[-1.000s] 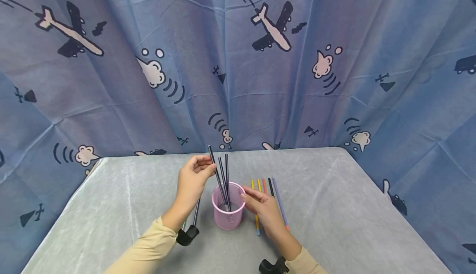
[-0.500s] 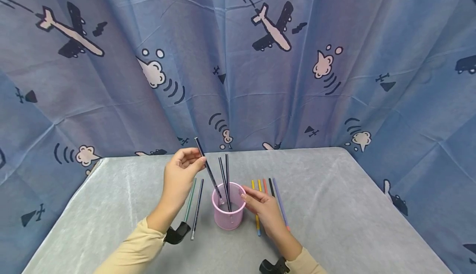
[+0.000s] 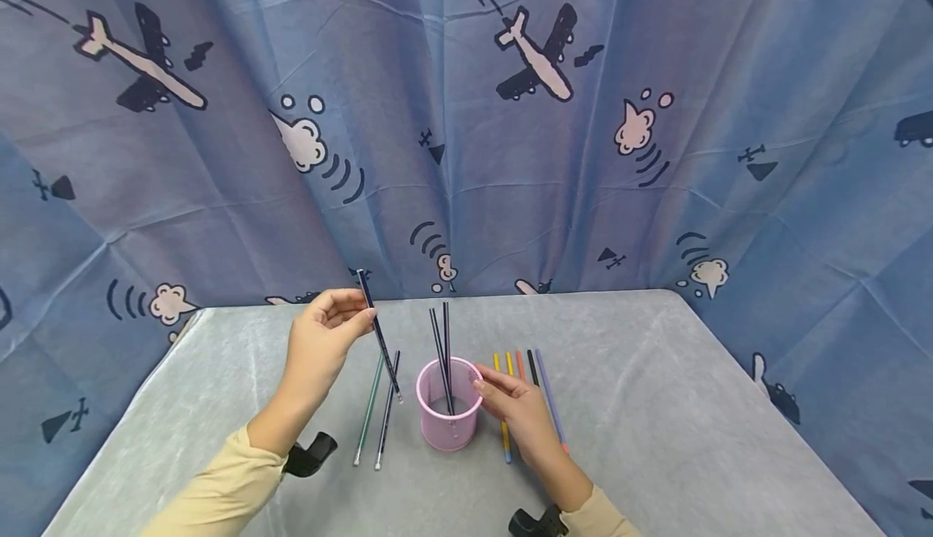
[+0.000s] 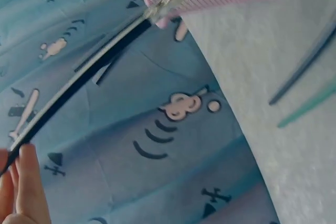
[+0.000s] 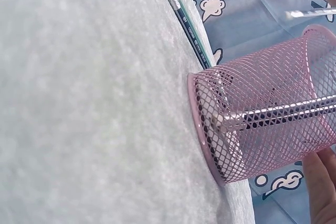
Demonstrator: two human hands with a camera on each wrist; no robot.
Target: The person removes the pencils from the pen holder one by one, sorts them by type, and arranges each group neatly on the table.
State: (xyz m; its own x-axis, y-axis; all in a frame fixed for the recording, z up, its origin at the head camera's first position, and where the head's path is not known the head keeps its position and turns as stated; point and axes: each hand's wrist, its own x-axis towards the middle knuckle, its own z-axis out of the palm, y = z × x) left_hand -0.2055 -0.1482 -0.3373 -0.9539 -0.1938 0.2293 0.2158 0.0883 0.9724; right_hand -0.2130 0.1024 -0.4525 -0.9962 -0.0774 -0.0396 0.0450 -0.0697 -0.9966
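Note:
A dark pencil with an eraser end is pinched between the thumb and fingers of my left hand. It tilts in the air to the left of the pink mesh pen holder, its eraser end pointing down. My right hand holds the pen holder at its right side near the rim. Inside the holder stand two dark pencils, eraser ends down, also visible through the mesh in the right wrist view. Below the left hand, a green pencil and another dark pencil lie side by side on the table.
Right of the holder lie several coloured sticks, among them a yellow one, a black one and a purple one, partly hidden by my right hand. A grey cloth covers the table; a blue printed curtain hangs behind.
My left hand has lifted the pencil out of the pen holder and carried it left, above the two lying pencils. The right hand has stayed at the holder.

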